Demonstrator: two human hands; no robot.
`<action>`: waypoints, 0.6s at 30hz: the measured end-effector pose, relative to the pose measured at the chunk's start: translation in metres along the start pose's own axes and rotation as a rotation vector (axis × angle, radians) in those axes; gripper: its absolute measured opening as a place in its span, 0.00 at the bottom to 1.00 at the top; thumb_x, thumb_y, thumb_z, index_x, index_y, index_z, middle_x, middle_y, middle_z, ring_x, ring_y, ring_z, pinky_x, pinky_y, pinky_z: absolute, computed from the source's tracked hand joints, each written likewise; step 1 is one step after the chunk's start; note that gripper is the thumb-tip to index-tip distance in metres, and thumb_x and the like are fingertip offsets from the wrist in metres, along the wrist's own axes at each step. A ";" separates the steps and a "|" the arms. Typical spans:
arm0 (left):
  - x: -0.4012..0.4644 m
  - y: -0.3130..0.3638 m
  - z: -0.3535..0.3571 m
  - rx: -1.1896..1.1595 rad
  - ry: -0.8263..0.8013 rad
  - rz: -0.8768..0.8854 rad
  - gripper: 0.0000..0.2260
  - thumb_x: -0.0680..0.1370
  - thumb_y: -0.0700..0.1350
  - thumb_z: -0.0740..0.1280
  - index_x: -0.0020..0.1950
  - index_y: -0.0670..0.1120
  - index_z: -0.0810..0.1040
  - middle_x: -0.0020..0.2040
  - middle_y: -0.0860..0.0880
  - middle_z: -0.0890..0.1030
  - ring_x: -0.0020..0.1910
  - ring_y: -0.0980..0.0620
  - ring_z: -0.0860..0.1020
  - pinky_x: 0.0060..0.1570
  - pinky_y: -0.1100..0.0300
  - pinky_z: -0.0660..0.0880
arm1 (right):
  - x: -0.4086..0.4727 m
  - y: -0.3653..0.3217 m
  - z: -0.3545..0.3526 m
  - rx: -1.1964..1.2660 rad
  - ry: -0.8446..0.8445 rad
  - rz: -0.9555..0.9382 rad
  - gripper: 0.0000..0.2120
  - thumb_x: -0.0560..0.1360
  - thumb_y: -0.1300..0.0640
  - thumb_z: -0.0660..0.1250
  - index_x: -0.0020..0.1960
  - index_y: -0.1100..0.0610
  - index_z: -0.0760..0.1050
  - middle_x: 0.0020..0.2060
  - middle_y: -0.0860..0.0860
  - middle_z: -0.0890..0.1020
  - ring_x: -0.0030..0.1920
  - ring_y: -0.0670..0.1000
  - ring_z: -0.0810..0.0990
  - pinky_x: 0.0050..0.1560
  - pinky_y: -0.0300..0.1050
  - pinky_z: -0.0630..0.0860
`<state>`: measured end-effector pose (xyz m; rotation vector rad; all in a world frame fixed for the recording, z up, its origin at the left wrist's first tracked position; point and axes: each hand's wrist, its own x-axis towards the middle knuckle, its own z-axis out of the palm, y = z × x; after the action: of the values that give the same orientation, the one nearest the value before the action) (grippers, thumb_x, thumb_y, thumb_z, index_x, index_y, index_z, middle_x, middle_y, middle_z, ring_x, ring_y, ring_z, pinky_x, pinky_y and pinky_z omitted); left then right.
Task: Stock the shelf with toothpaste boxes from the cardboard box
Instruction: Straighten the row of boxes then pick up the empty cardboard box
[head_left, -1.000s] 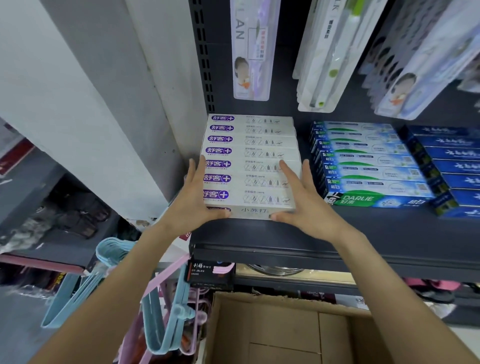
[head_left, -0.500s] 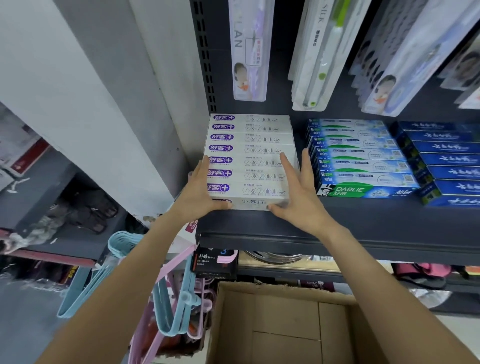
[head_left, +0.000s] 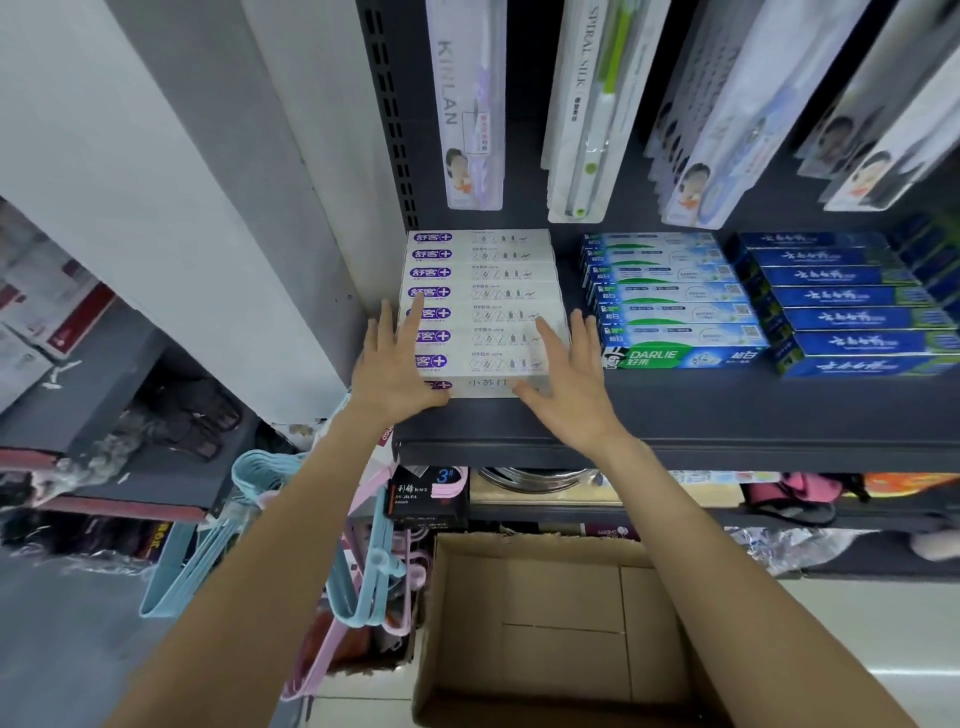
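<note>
From the head view, my left hand (head_left: 397, 371) and right hand (head_left: 569, 387) have slackened off the row of white-and-purple toothpaste boxes (head_left: 480, 312); both lie flat-fingered, holding nothing. The row has slid back on the dark metal shelf (head_left: 675, 415), leaving bare lip before it, so stocking looks done. Below that shelf, the brown cardboard box (head_left: 561, 623) shows only bare floor.

Even, soft indoor light falls on a dark shelf (head_left: 675, 415), its underside in shadow, while wide-angle distortion bends the hanging toothbrush packs (head_left: 587, 104) and frame edges blur slightly.
</note>
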<state>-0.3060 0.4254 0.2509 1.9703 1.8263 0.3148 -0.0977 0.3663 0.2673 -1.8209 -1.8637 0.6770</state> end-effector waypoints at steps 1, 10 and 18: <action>-0.009 0.006 -0.004 0.083 0.025 -0.010 0.52 0.64 0.55 0.76 0.77 0.56 0.44 0.78 0.45 0.47 0.77 0.42 0.46 0.70 0.41 0.56 | -0.009 -0.001 -0.006 0.008 0.051 -0.032 0.31 0.78 0.50 0.63 0.76 0.53 0.54 0.77 0.57 0.42 0.76 0.54 0.35 0.75 0.51 0.40; -0.175 0.059 0.036 -0.478 0.430 -0.045 0.06 0.76 0.47 0.66 0.51 0.50 0.76 0.44 0.54 0.81 0.45 0.57 0.78 0.47 0.65 0.72 | -0.139 0.070 -0.042 0.055 0.221 -0.075 0.12 0.78 0.57 0.62 0.61 0.55 0.76 0.48 0.48 0.84 0.38 0.44 0.77 0.40 0.31 0.68; -0.289 0.059 0.213 -0.857 -0.070 -0.856 0.06 0.78 0.42 0.65 0.41 0.49 0.77 0.40 0.48 0.80 0.42 0.49 0.78 0.42 0.59 0.71 | -0.229 0.235 0.005 -0.103 -0.045 0.265 0.09 0.76 0.58 0.66 0.55 0.58 0.78 0.44 0.56 0.82 0.44 0.58 0.80 0.40 0.43 0.72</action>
<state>-0.1891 0.1042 0.1260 0.5616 1.8479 0.5927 0.0902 0.1402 0.1215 -2.1604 -1.7295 0.7295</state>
